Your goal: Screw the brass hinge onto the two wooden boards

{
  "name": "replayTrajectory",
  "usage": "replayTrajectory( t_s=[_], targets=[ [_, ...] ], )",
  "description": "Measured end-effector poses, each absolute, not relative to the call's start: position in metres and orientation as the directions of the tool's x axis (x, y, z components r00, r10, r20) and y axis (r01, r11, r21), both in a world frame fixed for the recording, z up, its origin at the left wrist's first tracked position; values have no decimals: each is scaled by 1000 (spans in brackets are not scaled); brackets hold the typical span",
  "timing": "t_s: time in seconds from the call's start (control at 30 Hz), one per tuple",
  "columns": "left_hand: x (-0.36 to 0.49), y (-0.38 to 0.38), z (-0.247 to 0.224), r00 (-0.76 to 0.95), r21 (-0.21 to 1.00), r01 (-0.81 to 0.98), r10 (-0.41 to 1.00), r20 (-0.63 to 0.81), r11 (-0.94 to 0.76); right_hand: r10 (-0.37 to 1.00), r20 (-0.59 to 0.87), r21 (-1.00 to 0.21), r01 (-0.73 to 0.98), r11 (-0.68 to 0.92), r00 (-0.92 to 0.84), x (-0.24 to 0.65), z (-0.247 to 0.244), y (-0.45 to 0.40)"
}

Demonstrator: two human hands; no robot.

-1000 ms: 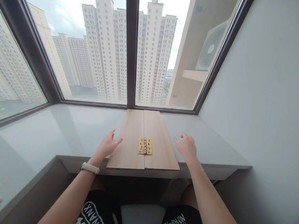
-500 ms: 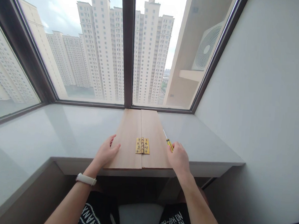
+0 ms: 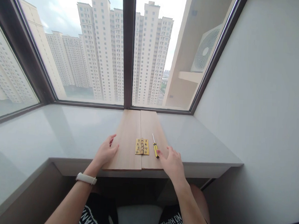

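Note:
Two pale wooden boards lie side by side on the white counter, the left board (image 3: pixel 128 134) and the right board (image 3: pixel 150 125). A brass hinge (image 3: pixel 142 146) lies open across their seam, with screw heads showing in both leaves. My left hand (image 3: pixel 107 151) rests at the left board's outer edge, fingers apart, holding nothing. A yellow and black screwdriver (image 3: pixel 155 151) lies on the right board beside the hinge, its shaft pointing away from me. My right hand (image 3: pixel 172 162) is over that board's outer edge, open, with the thumb at the screwdriver's handle.
The boards reach from the front edge of the white counter (image 3: pixel 82 131) back to the dark window frame (image 3: pixel 159 110). A white wall (image 3: pixel 261 98) rises at the right. My knees and a pale seat (image 3: pixel 139 218) are below the counter.
My right hand has moved left over the right board. The screwdriver it held now lies on that board near the hinge, and the fingers have loosened. My left hand stays put.

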State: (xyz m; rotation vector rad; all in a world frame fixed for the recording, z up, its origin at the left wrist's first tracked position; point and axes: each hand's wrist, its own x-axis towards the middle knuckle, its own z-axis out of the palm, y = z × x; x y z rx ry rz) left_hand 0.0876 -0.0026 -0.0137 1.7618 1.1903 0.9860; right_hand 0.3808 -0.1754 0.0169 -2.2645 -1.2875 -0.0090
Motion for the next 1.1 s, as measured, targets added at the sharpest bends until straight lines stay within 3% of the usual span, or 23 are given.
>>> replayTrajectory(
  t_s=[0.4,0.63,0.83,1.0,1.1],
  targets=[
    [101,-11,-13,303,895,348,937,175,-280,732,287,-530,739,-417,618,394,15,-179],
    [95,-26,0,358,848,420,918,172,-322,820,203,-523,767,-371,535,399,18,-185],
    [74,-74,10,633,601,523,747,202,-605,943,167,-417,887,-198,289,407,9,-210],
    [74,-90,4,645,470,523,690,327,-712,944,232,-264,949,-171,235,407,2,-216],
    [76,-91,2,649,453,501,666,367,-737,932,286,-260,954,-148,222,405,2,-215]
  ],
)
